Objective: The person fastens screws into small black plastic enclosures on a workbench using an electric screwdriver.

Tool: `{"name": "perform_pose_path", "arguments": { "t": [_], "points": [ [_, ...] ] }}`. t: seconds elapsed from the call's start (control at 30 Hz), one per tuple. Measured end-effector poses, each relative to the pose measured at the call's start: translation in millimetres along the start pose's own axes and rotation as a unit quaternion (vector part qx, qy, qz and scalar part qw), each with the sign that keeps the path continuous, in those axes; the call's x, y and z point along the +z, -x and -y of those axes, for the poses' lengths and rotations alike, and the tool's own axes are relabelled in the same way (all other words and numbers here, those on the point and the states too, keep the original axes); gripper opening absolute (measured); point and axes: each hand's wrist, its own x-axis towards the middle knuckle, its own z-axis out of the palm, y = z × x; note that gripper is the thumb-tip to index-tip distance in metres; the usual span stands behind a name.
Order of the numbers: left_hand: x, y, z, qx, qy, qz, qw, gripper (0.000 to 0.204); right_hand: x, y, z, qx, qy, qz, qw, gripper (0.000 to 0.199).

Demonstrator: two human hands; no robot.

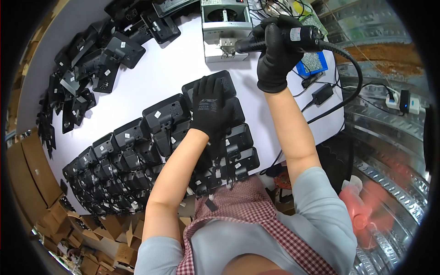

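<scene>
- White table [160,64], one, curved by the lens; bears most items listed here.
- Rows of black units [130,133], many, flat-backed, with small white labels and dark stems or cables; ranged in close columns over the near left part of the table.
- Heap of black parts [112,56], loose and overlapping, along the far left of the table.
- Cardboard boxes [28,169], several, brown, some with flaps open; beyond the table's left edge and below it.
- Metal feeder [213,48], one, grey, boxy, with a round dark well in its top; far side of the table.
- Power driver [303,42], one, black, cylindrical; held roughly level in front of the right hand's wrist, nose toward the feeder's front. Contact between the two cannot be told.
- Right hand [276,57], black glove; fingers wrapped closed around the power driver.
- Left hand [211,103], black glove; fingers extended and together, laid over a unit without closing; palm side hidden.
- Black panel [226,80], one, rounded corners; under the left hand, at the far end of the rightmost column.
- Black cable [358,75], one, thick; loops from the driver's rear end toward the table's right edge.
- Blue tray [325,63], one, grey granular contents; right of the right hand.
- Black adapter [323,94], one, oblong; on the table's right side.
</scene>
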Motion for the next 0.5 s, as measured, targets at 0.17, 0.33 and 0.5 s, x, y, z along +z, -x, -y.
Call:
{"name": "perform_pose_path", "arguments": {
  "t": [0.17, 0.33, 0.5],
  "points": [
    [13.1, -3.0, 4.8, -0.039, 0.018, -0.005, 0.999, 0.077, 6.3, 6.6, -26.3, -0.002, 0.163, 0.004, 0.987, 0.028],
    [21.1, -3.2, 6.8, -0.052, 0.005, -0.001, 0.999, 0.067, 11.9, 3.8, -11.2, 0.012, 0.217, 0.199, 0.956, 0.02],
    [26.8, -3.1, 9.3, -0.034, -0.012, -0.044, 0.998, 0.058, 25.3, -1.4, -11.6, 0.019, 0.251, 0.276, 0.928, 0.028]
  ]
}}
